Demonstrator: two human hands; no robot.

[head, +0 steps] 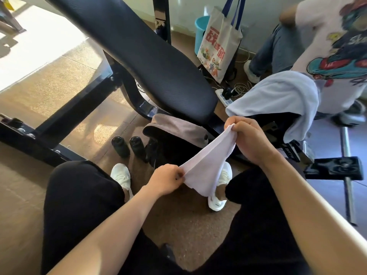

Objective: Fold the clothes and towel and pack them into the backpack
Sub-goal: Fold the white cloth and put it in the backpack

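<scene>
— What are the hands doing right now?
— Both are holding the white cloth [206,161]. The left hand [166,179] is pinching the near, lower end with curled fingers. The right hand [250,140] is bunching the far, upper end in a closed fist. The cloth is hanging stretched between them, with its lower edge sagging over a white shoe [217,204].
— So the folding is only starting?
— I am judging so, because the cloth is looking gathered, not flat. To fold it well, each hand should be holding a corner rather than a bunch, pulling the edge taut, then bringing the ends together evenly.
— Where is it going afterwards?
— The backpack [174,132], grey-brown on top and black below, is standing on the floor [59,92] just beyond that shoe, beside the weight bench [158,72]. I cannot tell whether it is unzipped.
— And the towel?
— A pale blue towel [278,102] is lying draped over a black pad [278,121] to the right, untouched.
</scene>
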